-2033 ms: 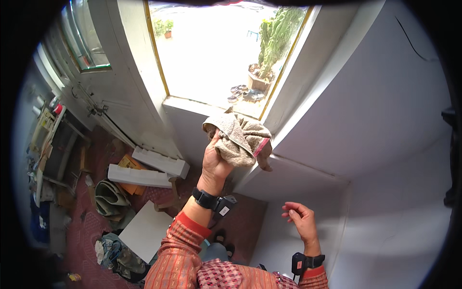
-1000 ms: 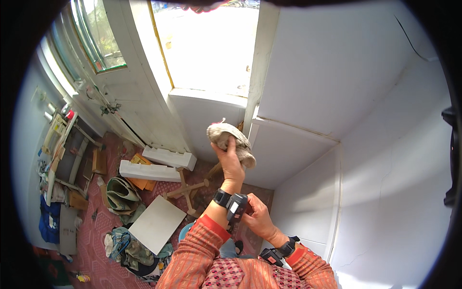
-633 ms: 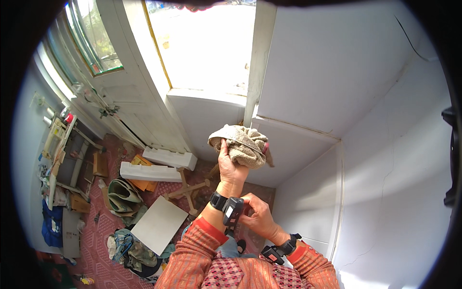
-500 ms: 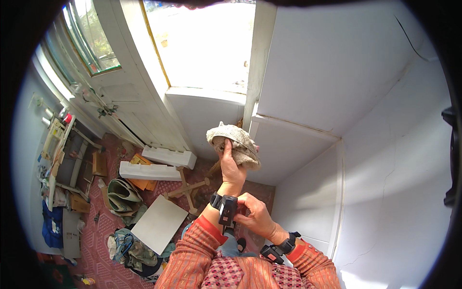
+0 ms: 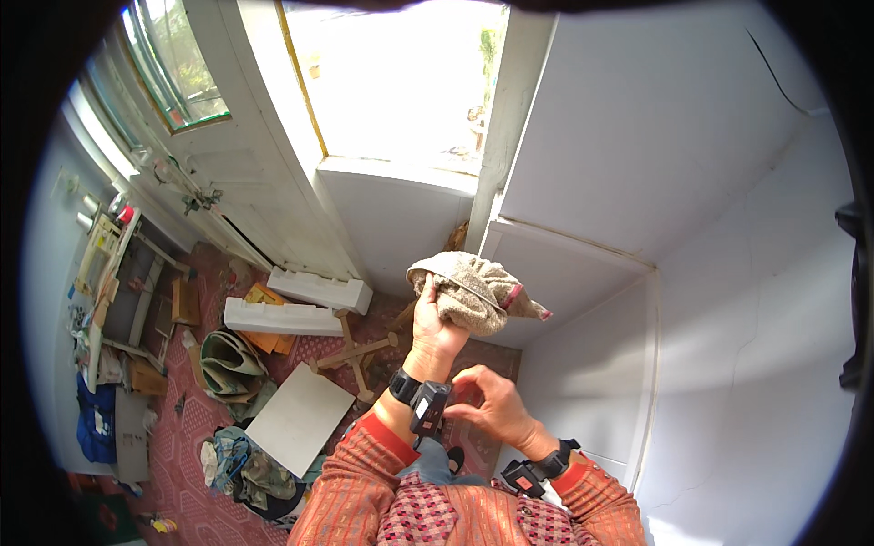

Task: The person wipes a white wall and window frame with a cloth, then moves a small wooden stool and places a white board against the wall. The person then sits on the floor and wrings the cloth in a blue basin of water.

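Observation:
A bunched beige terry towel (image 5: 469,287) with a pinkish edge on its right corner is held up in front of the window. My left hand (image 5: 439,329) grips it from below, thumb on the near side and the other fingers hidden beneath the cloth. Close to my left wrist, my right hand (image 5: 496,408) is curved, thumb and fingers apart with a gap between them. It holds nothing. Next to those fingers is the small black box (image 5: 429,407) strapped on my left wrist. Another black device (image 5: 523,478) sits on my right wrist.
A bright window (image 5: 391,86) lies ahead, a white door (image 5: 246,173) left of it. On the red patterned floor are white foam blocks (image 5: 291,318), a wooden cross-shaped stand (image 5: 355,353), a pale board (image 5: 300,419), a rolled mat (image 5: 228,362) and heaped clothes (image 5: 259,482).
The towel has shifted right and slightly down in my left hand, and its pink-edged corner now hangs out to the right. My right hand has come away from the left wrist device, its fingers spreading.

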`<state>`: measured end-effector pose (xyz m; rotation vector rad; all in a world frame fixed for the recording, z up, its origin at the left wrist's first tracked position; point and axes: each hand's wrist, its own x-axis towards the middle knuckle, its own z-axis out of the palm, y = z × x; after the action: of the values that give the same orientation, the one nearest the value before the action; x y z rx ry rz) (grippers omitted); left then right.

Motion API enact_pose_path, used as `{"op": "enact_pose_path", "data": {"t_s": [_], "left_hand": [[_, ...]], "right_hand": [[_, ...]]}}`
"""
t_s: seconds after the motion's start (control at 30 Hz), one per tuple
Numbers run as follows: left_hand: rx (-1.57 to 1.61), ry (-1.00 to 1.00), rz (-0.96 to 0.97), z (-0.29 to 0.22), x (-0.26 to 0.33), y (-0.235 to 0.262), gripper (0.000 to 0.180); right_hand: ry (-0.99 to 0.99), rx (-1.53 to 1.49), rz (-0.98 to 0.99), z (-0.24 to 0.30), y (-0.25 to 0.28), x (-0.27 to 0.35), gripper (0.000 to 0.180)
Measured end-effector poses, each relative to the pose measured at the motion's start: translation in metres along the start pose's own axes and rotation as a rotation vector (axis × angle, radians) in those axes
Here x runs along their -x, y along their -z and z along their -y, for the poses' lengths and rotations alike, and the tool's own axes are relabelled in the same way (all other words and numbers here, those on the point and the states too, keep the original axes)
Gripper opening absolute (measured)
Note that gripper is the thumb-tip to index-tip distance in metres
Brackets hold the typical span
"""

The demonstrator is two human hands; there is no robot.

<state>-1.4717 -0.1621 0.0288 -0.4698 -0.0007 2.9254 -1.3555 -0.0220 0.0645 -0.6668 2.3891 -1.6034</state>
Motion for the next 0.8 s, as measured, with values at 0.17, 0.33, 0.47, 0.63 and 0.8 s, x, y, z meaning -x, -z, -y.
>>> {"op": "enact_pose_path", "data": {"t_s": [0.17, 0.33, 0.47, 0.63, 0.8], "left_hand": [[0.016, 0.018, 0.128, -0.007, 0.007, 0.017, 0.053], [-0.009, 0.139, 0.199, -0.005, 0.021, 0.025, 0.052], [-0.12, 0.21, 0.219, 0.0, 0.032, 0.026, 0.052], [-0.212, 0.296, 0.389, -0.014, 0.024, 0.039, 0.08], [-0.005, -0.053, 0.276, -0.054, -0.003, 0.054, 0.076]], "right_hand": [[-0.054, -0.05, -0.306, -0.013, 0.029, -0.015, 0.014], [0.087, 0.454, -0.444, -0.028, 0.036, -0.042, 0.08], [-0.177, -0.415, -0.165, -0.061, 0.022, -0.066, 0.083], [-0.308, -0.952, -0.518, -0.12, 0.02, -0.053, 0.036], [-0.485, -0.947, -0.479, -0.154, 0.057, -0.019, 0.042]]}}
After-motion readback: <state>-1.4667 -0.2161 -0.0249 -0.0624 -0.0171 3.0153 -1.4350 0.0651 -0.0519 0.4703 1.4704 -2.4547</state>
